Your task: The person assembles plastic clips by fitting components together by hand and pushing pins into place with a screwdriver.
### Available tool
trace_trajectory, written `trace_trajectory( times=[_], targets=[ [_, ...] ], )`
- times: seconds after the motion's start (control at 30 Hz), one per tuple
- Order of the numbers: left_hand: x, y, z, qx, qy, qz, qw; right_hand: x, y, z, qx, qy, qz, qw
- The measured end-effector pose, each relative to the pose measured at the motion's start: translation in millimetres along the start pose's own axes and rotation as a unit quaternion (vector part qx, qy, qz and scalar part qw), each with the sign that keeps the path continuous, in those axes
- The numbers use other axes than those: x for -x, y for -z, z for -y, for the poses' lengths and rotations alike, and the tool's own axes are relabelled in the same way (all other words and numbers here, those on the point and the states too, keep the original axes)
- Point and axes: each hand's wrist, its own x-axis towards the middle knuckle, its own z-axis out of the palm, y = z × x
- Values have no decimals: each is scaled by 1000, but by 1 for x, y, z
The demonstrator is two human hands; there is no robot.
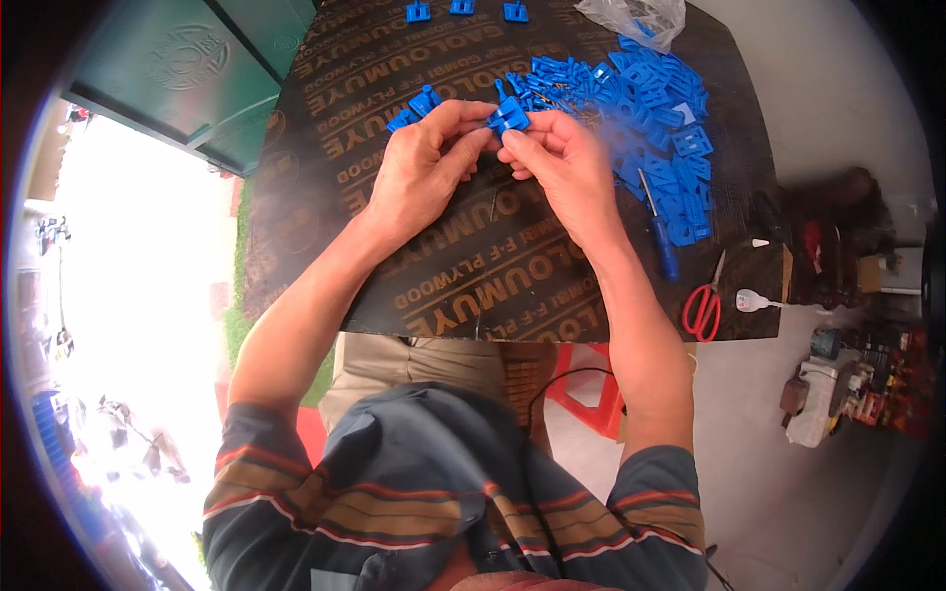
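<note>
Here both hands, left [426, 163] and right [562, 158], pinch a blue plastic piece [508, 116] between them.

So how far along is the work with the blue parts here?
Done, it seems: three blue pieces set in a row at the board's far edge, two more by the left hand. In hand: both hands, left and right hand, pinch one blue part. Left: a large loose pile on the right, so most remains.
</note>
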Motion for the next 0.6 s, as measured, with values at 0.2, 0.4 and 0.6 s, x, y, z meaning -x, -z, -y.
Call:
trace_trajectory(
  times=[0.2,0.4,0.6],
  targets=[
    [0,4,0,-40,-18,17,999,3,-7,5,48,9,-16,999],
    [2,4,-1,-108,-62,9,992,3,2,11,-21,-35,7,999],
    [2,1,-1,-169,-106,-16,980,0,4,7,-51,-78,33,995]
  ],
)
